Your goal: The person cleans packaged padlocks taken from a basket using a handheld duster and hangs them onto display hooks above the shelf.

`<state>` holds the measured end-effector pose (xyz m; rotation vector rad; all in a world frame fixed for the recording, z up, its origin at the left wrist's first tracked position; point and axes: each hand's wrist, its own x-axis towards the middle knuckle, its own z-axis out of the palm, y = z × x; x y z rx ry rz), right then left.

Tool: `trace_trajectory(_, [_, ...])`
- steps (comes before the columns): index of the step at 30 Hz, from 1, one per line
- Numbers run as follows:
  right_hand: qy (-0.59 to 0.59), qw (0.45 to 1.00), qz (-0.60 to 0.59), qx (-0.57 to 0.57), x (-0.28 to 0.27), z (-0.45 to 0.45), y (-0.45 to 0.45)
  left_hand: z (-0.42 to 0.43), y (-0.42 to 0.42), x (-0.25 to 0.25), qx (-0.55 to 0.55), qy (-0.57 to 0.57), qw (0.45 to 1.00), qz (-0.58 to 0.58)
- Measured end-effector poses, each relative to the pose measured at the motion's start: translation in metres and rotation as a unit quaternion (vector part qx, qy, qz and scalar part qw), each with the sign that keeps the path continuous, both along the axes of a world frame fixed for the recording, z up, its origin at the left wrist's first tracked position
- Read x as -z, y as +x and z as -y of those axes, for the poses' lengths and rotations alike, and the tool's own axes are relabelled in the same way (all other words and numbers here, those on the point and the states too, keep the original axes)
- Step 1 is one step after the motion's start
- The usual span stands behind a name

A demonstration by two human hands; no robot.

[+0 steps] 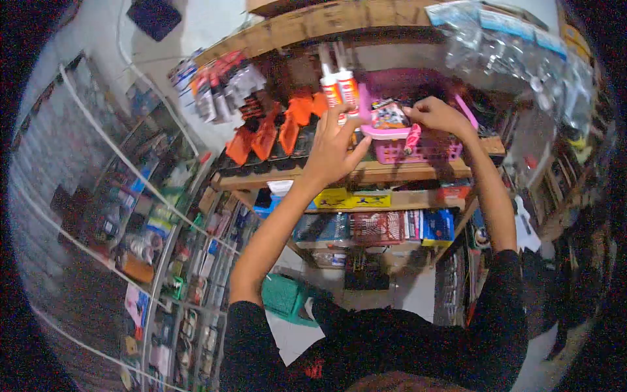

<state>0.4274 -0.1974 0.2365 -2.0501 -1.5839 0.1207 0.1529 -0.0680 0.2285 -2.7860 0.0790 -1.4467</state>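
Note:
My left hand [338, 147] is raised at the shelf, its fingers spread and its thumb close to the near left corner of a pink plastic basket [418, 154]. Just behind those fingers stand two white-and-orange sealant cartridges [340, 85] with long nozzles; whether I touch them is unclear. Over the basket's right part, my right hand [441, 119] has its fingers curled together, and what they hold, if anything, is hidden. Small multicoloured packets [389, 116] lie inside the basket. A pink-red item [413, 138] hangs over its front rim, below my right hand.
Orange-and-black bins [264, 140] line the wooden shelf [385, 172] to the left. Packaged goods [222, 85] hang above them, and clear plastic packs [503, 49] hang at upper right. Boxes [377, 227] fill a lower shelf. A glass-fronted rack [163, 248] stands left; a green container [286, 297] is below.

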Motion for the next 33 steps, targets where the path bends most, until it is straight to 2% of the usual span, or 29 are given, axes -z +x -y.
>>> trace_trajectory(2, [0.069,0.997,-0.030,0.001,-0.009,0.023,-0.001,0.005,0.005,0.012,0.007,-0.009,0.999,-0.038])
trace_trajectory(3, [0.090,0.993,-0.062,0.035,-0.008,0.027,0.005,0.007,0.008,0.016,0.007,-0.020,0.999,-0.048])
trace_trajectory(6, [0.129,0.984,-0.114,0.041,-0.003,0.036,0.041,-0.003,0.022,0.031,0.005,-0.064,0.997,-0.053])
trace_trajectory(7, [0.176,0.982,-0.067,0.021,0.006,0.034,0.060,-0.009,0.029,0.036,0.011,-0.079,0.996,-0.049])
trace_trajectory(10, [0.276,0.952,-0.128,0.020,0.039,0.031,0.086,-0.026,0.052,0.041,0.028,-0.124,0.991,-0.051])
trace_trajectory(11, [0.289,0.953,-0.075,0.048,0.049,0.031,0.090,-0.028,0.061,0.041,0.032,-0.132,0.990,-0.048])
trace_trajectory(12, [0.239,0.964,-0.100,0.055,0.046,0.035,0.084,-0.031,0.071,0.044,0.038,-0.140,0.988,-0.046])
trace_trajectory(13, [0.257,0.959,-0.110,0.045,0.042,0.037,0.074,-0.038,0.087,0.049,0.070,-0.171,0.983,-0.020])
trace_trajectory(14, [0.276,0.953,-0.121,0.035,0.038,0.039,0.066,-0.039,0.099,0.047,0.072,-0.178,0.981,-0.021])
trace_trajectory(15, [0.278,0.957,-0.081,0.038,0.036,0.039,0.065,-0.041,0.108,0.045,0.074,-0.186,0.979,-0.023])
trace_trajectory(17, [0.316,0.942,-0.110,0.038,0.044,0.035,0.069,-0.046,0.130,0.038,0.061,-0.214,0.974,-0.044])
trace_trajectory(18, [0.325,0.935,-0.135,0.044,0.037,0.041,0.062,-0.045,0.140,0.034,0.020,-0.141,0.990,-0.016])
trace_trajectory(20, [0.337,0.926,-0.162,0.058,0.038,0.045,0.064,-0.048,0.162,0.026,0.015,-0.136,0.989,-0.047])
trace_trajectory(23, [0.361,0.914,-0.179,0.048,0.041,0.045,0.071,-0.037,0.180,0.005,0.109,-0.252,0.932,-0.239])
trace_trajectory(26, [0.365,0.919,-0.126,0.079,0.046,0.042,0.071,-0.039,0.200,-0.003,0.114,-0.183,0.897,-0.386])
trace_trajectory(30, [0.380,0.902,-0.173,0.106,0.046,0.041,0.071,-0.055,0.240,0.013,0.100,-0.110,0.855,-0.497])
trace_trajectory(33, [0.397,0.892,-0.183,0.119,0.047,0.041,0.071,-0.045,0.260,0.018,0.125,-0.081,0.848,-0.509])
